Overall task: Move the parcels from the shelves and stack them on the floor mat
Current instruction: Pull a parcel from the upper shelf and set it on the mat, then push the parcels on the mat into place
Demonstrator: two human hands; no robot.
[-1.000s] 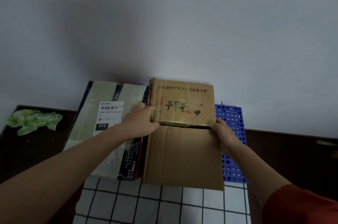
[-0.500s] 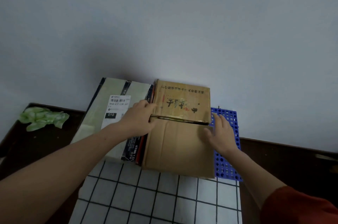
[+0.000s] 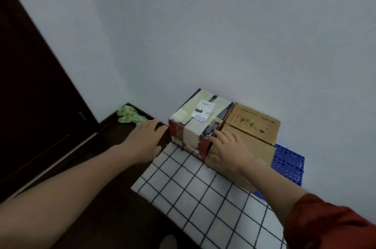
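The left hand [image 3: 146,141] reaches forward with its fingers [image 3: 157,126] straight and loose, holding nothing; just past their tips stands the taped parcel [image 3: 200,120], a red-and-black box banded in pale tape with a white label on top. Whether the tips touch its left face cannot be told. The right hand [image 3: 230,151] lies flat, its fingers [image 3: 220,136] spread and pressing on the near flap of the brown parcel [image 3: 254,126], gripping nothing. That carton sits directly under and beyond those fingers, its left side tight against the taped parcel, and both stand against the wall [image 3: 223,35]. Beneath the right wrist and back toward the person spreads the floor mat [image 3: 203,198], white with a black grid, and both parcels rest at its far end. To the right of the right fingers a blue grid panel [image 3: 289,164] shows from under the brown parcel. Beyond the left fingertips a green wad [image 3: 130,114] lies on the dark floor [image 3: 101,167], near a dark door [image 3: 30,86]. A red sleeve [image 3: 325,226] covers the right upper arm.
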